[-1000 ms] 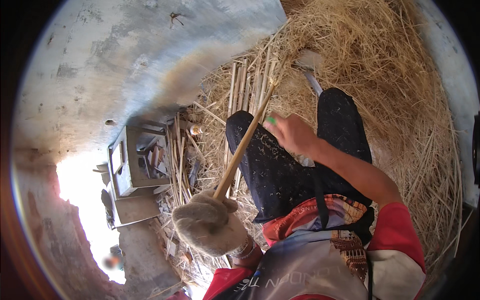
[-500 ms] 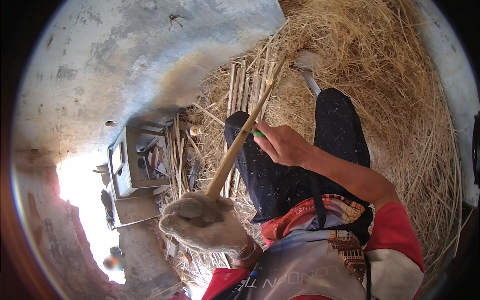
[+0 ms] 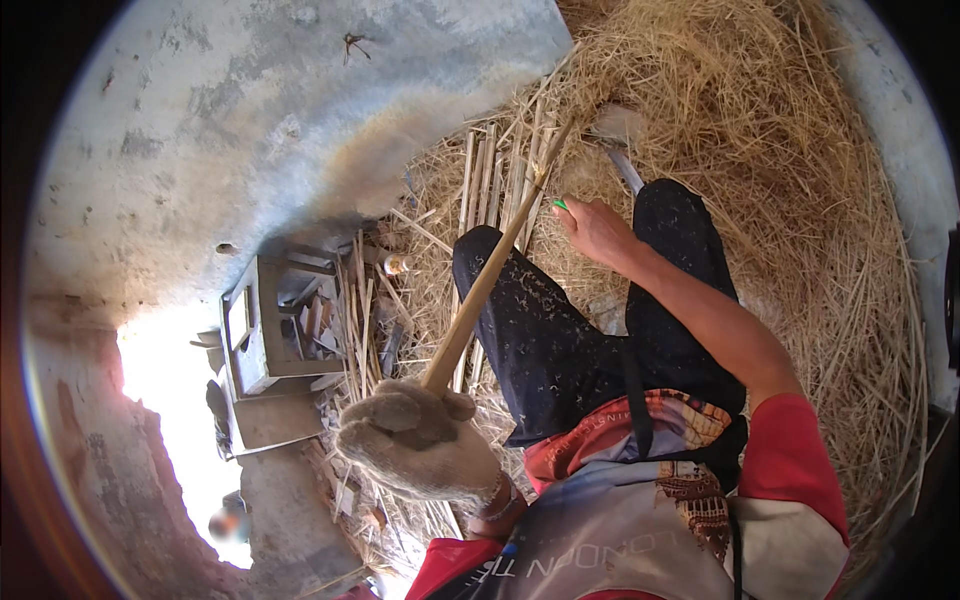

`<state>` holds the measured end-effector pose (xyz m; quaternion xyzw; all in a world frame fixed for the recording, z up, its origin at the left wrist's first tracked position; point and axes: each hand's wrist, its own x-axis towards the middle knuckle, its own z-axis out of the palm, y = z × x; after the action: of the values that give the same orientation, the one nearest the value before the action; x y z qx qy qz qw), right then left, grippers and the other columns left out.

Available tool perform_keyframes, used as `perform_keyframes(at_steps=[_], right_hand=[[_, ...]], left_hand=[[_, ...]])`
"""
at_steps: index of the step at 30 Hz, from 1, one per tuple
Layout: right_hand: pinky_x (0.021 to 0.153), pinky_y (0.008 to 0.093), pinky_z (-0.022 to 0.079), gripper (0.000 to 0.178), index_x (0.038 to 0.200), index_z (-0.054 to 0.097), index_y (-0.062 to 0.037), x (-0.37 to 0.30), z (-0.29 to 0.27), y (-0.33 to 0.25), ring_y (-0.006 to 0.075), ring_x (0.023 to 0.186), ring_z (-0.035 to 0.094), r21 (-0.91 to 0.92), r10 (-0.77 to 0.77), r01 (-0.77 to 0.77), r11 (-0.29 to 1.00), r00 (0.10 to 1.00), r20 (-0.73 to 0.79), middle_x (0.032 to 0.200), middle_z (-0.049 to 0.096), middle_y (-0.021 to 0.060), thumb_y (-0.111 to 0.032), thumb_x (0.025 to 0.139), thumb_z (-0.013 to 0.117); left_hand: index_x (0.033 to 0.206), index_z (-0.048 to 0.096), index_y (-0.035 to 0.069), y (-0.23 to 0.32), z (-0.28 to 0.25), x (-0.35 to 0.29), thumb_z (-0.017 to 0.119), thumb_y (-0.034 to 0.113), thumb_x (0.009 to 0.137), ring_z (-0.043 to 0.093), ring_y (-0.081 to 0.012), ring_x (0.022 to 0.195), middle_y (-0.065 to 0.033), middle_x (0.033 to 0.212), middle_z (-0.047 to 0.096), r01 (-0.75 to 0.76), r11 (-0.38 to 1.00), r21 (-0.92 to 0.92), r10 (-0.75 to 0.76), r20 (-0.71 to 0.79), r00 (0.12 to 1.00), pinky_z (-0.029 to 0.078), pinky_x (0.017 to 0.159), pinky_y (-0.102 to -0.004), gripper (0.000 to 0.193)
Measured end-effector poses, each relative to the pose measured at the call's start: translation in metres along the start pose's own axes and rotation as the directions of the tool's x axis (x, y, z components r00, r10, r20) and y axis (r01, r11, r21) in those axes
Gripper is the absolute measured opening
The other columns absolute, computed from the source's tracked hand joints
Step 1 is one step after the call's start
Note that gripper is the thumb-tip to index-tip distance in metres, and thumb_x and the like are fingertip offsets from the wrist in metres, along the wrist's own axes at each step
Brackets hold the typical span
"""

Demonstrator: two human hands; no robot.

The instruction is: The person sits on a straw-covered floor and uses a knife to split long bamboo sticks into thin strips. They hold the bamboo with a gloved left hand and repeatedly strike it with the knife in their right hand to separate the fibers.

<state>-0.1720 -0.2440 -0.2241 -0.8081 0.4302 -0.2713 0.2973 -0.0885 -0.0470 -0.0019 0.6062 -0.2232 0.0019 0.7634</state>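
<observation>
My left hand [image 3: 415,440], in a pale knitted work glove, is wrapped round the near end of a long bamboo strip [image 3: 478,302]. The strip slants away over my left knee, its far end reaching the straw. My bare right hand [image 3: 597,230] is closed on a small green-handled tool [image 3: 560,205], held just right of the strip near its far part. Only a bit of green shows; whether a blade touches the strip I cannot tell. Fine pale shavings dot my dark trousers [image 3: 530,350].
Loose straw and shavings [image 3: 720,90] are heaped ahead and to the right. Several cut bamboo strips [image 3: 480,175] lie beyond my left knee. A wooden box frame [image 3: 262,330] with scraps stands left, near a worn wall [image 3: 230,130]. A metal blade [image 3: 626,170] lies by my right knee.
My right hand has moved away from me along the strip, toward its far end, with the green-handled tool. My gloved left hand has shifted slightly right, still holding the strip.
</observation>
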Motion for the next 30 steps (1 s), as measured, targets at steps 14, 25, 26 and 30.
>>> perform_keyframes(at_steps=[14, 25, 26, 30], right_hand=[[0.049, 0.0483, 0.051, 0.026, 0.103, 0.059, -0.0002, -0.006, -0.032, -0.065, 0.0360, 0.059, 0.065, 0.048, -0.123, 0.115, 0.992, 0.965, 0.233, 0.063, 0.062, 0.0185, -0.024, 0.100, 0.051], [0.055, 0.0503, 0.049, 0.026, 0.110, 0.059, -0.0010, -0.013, -0.021, -0.045, 0.0377, 0.060, 0.064, 0.069, -0.060, 0.053, 0.996, 0.991, 0.117, 0.067, 0.062, 0.0214, -0.023, 0.101, 0.050], [0.054, 0.0493, 0.049, 0.027, 0.112, 0.059, -0.0015, -0.020, -0.026, -0.062, 0.0369, 0.057, 0.063, 0.078, -0.135, 0.127, 0.989, 0.984, 0.115, 0.064, 0.061, 0.0204, -0.024, 0.101, 0.049], [0.049, 0.0467, 0.048, 0.029, 0.111, 0.057, 0.0013, -0.023, -0.022, -0.043, 0.0351, 0.051, 0.061, 0.068, -0.130, 0.120, 0.990, 0.980, 0.150, 0.058, 0.059, 0.0187, -0.025, 0.102, 0.050]], left_hand=[[0.071, 0.044, 0.010, -0.014, -0.029, 0.021, 0.036, 0.045, 0.103, 0.038, -0.0129, 0.036, -0.0078, 0.052, 0.044, 0.058, 0.959, -0.277, -0.043, 0.062, 0.997, 0.037, 0.030, -0.0259, 0.048], [0.066, 0.043, 0.007, -0.024, -0.043, 0.019, 0.037, 0.045, 0.102, 0.042, -0.0197, 0.036, -0.0080, 0.049, 0.041, -0.158, 0.965, -0.208, 0.244, 0.495, 0.834, 0.037, 0.032, -0.0310, 0.053], [0.065, 0.041, 0.008, -0.026, -0.044, 0.025, 0.037, 0.038, 0.102, 0.039, -0.0187, 0.036, -0.0064, 0.050, 0.038, -0.194, 0.946, -0.260, 0.311, 0.553, 0.773, 0.037, 0.032, -0.0309, 0.048], [0.059, 0.039, 0.007, -0.027, -0.040, 0.041, 0.040, 0.033, 0.102, 0.041, -0.0208, 0.036, -0.0094, 0.043, 0.036, -0.362, 0.870, -0.335, 0.493, 0.633, 0.597, 0.038, 0.034, -0.0302, 0.050]])
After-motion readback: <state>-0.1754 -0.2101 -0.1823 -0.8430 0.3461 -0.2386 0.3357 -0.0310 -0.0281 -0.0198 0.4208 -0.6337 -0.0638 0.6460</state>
